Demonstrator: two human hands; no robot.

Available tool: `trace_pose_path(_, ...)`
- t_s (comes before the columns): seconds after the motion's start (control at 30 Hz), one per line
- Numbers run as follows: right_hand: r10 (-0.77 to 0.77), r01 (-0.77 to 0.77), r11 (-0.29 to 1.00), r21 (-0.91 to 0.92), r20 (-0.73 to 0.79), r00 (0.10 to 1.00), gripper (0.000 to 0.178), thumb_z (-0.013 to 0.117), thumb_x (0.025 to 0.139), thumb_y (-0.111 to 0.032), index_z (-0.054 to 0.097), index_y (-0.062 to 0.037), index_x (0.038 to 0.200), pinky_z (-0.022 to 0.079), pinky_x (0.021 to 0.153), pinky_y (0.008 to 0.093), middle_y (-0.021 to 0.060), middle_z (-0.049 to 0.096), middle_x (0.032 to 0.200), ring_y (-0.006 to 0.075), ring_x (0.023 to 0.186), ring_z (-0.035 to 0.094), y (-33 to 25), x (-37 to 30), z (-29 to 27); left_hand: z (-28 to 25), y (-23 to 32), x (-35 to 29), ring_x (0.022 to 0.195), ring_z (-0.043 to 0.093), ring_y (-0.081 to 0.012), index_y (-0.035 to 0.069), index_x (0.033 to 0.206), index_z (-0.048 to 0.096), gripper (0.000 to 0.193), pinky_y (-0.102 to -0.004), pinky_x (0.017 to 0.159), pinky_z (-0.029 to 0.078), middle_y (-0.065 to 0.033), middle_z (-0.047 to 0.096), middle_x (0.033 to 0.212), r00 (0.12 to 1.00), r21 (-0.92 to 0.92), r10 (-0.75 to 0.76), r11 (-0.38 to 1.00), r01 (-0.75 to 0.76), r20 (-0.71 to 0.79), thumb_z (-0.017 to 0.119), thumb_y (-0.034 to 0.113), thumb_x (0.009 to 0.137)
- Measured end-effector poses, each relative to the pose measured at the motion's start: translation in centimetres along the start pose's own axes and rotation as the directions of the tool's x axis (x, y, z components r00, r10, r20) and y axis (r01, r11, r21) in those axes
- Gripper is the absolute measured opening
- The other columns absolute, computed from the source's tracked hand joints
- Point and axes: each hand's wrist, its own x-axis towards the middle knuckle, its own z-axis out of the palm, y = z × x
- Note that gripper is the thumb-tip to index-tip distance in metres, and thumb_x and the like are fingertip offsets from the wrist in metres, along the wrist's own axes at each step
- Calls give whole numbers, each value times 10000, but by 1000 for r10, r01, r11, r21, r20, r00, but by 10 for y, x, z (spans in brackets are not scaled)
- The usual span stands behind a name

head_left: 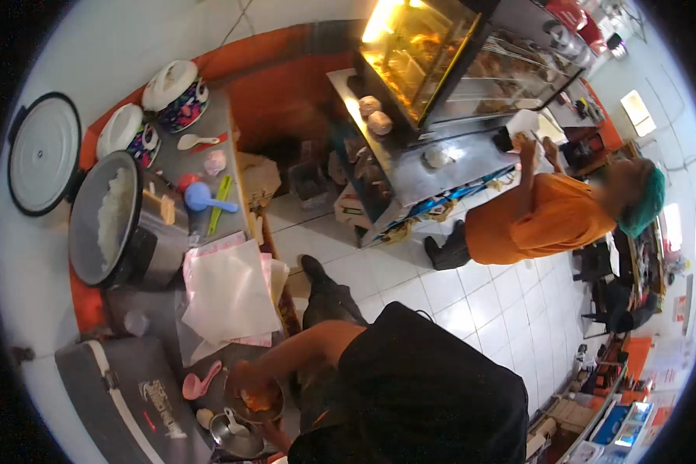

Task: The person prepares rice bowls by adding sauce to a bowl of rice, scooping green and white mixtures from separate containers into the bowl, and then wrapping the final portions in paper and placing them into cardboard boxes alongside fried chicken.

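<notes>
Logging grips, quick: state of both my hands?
Left hand: at the bowl's edge; grip cannot be told.
Right hand: over the bowl; closure cannot be told.

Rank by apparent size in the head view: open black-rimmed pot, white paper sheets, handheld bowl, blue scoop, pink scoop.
1. Open pot
2. Paper sheets
3. Bowl
4. Blue scoop and pink scoop: too alike to rank.

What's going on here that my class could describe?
A person in black has the right hand over a metal bowl of orange-red food, with the left hand at its edge. Nearby are paper sheets and an open pot. A co-worker in orange stands at the counter beside a lit food case; what that person handles is unclear.
</notes>
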Motion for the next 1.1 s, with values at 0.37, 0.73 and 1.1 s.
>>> trace_pose_path(0.37, -183, 179, 983, 38, 243, 953, 397, 630, 775, -289, 618, -77, 1110, 476, 842, 429, 128, 626, 1120, 287, 1008, 604, -16, -17, -18, -20, -5, 38, 853, 600, -190, 15, 1036, 614, 293, -351, 725, 476, -94, 630, 977, 997, -200, 60, 979, -50, 44, 635, 265, 885)
trace_pose_path(0.73, 21, 225, 909, -352, 577, 816, 167, 588, 839, -170, 678, -30, 858, 567, 685, 432, 176, 679, 812, 322, 780, 692, -2, 12, -105, 19, 1, -9, 652, 619, -169, 32, 1155, 564, 329, -310, 607, 511, -137, 661, 1019, 938, -60, 142, 984, -169, -317, 646, 219, 897)
trace_pose_path(1.1, -331, 499, 866, -17, 729, 599, 273, 487, 921, -263, 663, -58, 959, 551, 658, 451, 171, 677, 859, 334, 807, 672, 44, 32, -54, 6, 32, 19, 920, 635, -369, 31, 1136, 597, 297, -445, 803, 483, -183, 676, 959, 850, 378, 396, 889, -260, -348, 601, 143, 861)
